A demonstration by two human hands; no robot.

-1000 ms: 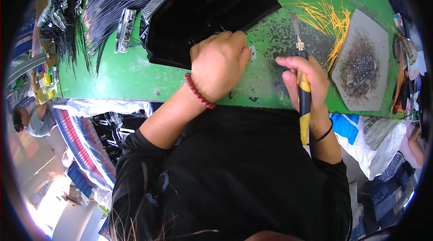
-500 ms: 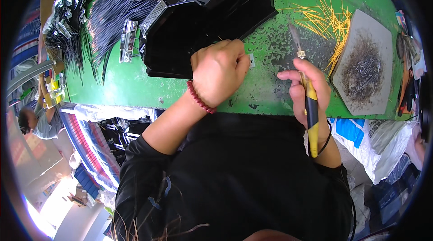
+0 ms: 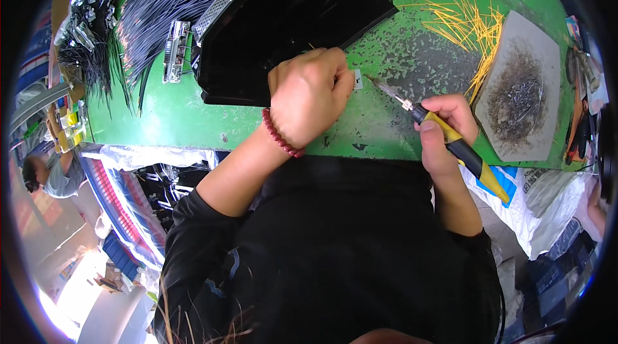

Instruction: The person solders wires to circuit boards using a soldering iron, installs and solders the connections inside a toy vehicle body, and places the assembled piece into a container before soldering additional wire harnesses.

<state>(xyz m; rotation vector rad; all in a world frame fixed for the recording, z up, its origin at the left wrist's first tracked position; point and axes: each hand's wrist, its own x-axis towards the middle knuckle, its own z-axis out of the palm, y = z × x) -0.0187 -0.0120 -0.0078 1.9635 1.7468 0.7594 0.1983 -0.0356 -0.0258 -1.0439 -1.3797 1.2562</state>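
Note:
My right hand (image 3: 449, 131) grips a yellow-and-black soldering iron (image 3: 460, 149) between thumb and fingers. Its tip points up and left, close to a small pale piece (image 3: 358, 79) beside my left hand. My left hand (image 3: 311, 91), with a dark red bead bracelet at the wrist, is closed with its back toward me. Its fingertips are hidden, so what it pinches cannot be made out. Just beyond it lies a large black plastic shell (image 3: 248, 41), open side up, with my knuckles overlapping its near edge.
Yellow wires (image 3: 460, 22) lie scattered at the back right, beside a grey slab (image 3: 547, 86) with a dark, burnt-looking middle. Bundled black wires (image 3: 154, 12) and a small metallic part (image 3: 175, 51) are at the left of the green table (image 3: 167, 128). Pliers (image 3: 576, 112) sit at the right edge.
The soldering iron has swung from pointing away to pointing left, its tip now near the pale piece by my left hand. My left hand stays closed in nearly the same place.

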